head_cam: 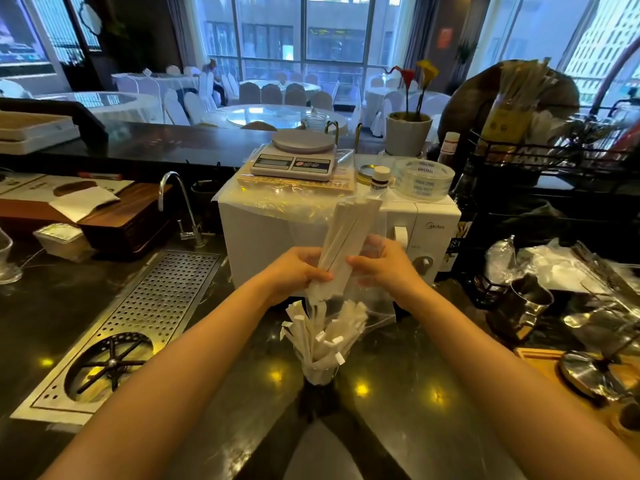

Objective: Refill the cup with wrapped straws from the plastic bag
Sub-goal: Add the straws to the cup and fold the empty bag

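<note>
You are standing behind the bar counter (214, 393) of a restaurant or banquet hall. Beyond the counter you see a dining room — round tables (277, 116) with glass tops and chairs in white covers (194, 105) — in front of tall windows (304, 32). On your side, the work area shows drink service: a steel drip tray with a glass rinser (131, 327), a small tap (180, 206), a digital scale (294, 157) on a white microwave (426, 230), a steel pitcher (523, 306) and a cup of wrapped straws (322, 341).
</note>
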